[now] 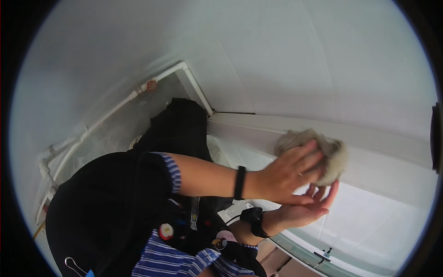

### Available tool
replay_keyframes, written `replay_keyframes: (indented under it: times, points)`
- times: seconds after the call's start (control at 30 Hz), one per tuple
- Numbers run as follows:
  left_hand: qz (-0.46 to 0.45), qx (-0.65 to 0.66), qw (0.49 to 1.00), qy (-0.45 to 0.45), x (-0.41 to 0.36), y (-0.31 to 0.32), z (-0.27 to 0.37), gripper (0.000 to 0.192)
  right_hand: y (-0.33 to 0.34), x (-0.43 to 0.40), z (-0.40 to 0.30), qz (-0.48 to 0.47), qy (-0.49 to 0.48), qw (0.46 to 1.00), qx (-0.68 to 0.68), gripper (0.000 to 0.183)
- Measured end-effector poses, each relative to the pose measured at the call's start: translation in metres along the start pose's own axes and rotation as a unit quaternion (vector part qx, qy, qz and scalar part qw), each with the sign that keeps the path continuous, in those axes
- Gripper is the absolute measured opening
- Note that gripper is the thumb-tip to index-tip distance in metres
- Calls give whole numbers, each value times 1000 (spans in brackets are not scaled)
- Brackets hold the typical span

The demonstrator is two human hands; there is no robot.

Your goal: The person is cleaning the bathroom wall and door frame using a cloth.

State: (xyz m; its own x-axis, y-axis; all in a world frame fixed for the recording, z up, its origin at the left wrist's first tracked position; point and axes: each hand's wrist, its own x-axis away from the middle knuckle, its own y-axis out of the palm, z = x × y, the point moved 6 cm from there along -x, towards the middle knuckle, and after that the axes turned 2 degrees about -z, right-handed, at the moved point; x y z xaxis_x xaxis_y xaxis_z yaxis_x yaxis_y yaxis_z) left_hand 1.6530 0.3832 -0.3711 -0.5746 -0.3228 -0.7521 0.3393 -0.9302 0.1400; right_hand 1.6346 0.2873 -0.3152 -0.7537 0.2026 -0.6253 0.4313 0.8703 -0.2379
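My left hand (290, 169), with a black band on its wrist and a ring on one finger, grips a crumpled beige-grey cloth (334, 155). The cloth lies over a long white ledge (373, 150) along the wall; whether it touches the surface is hard to tell. Just below, my right hand (308, 211) is turned palm up with its fingers apart. Its fingertips come up to the cloth's lower edge, and contact there is unclear. A black strapped device (254, 219) sits on the right wrist.
White pipes (107, 114) with a red valve handle (151, 85) run along the left wall. A dark garment-covered shape (183, 121) stands beside the corner. At the lower right is a glass-like edge (301, 242) with a small black fitting (322, 257). White wall panels (283, 62) rise behind the ledge.
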Motion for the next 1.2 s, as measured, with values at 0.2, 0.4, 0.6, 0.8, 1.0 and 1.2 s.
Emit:
replay_keyframes:
  times: [0.2,0.4,0.6,0.8,1.0,1.2]
  points:
    - [200,-194,951,132,-32,5,-10,35,-13,14,48,131,83,988,10,30]
    - [168,-109,973,117,-38,-15,-18,26,-5,11,50,149,82,983,64,40]
    - [131,66,988,47,-50,-38,-41,26,10,2,55,89,59,989,106,46]
    - [102,129,973,-164,-9,-37,-99,25,20,1,58,123,85,979,139,41]
    - [37,185,927,-323,52,-44,-155,28,14,0,60,152,60,979,118,39]
    - [91,230,864,-438,130,-64,-216,34,21,6,59,162,26,982,92,43]
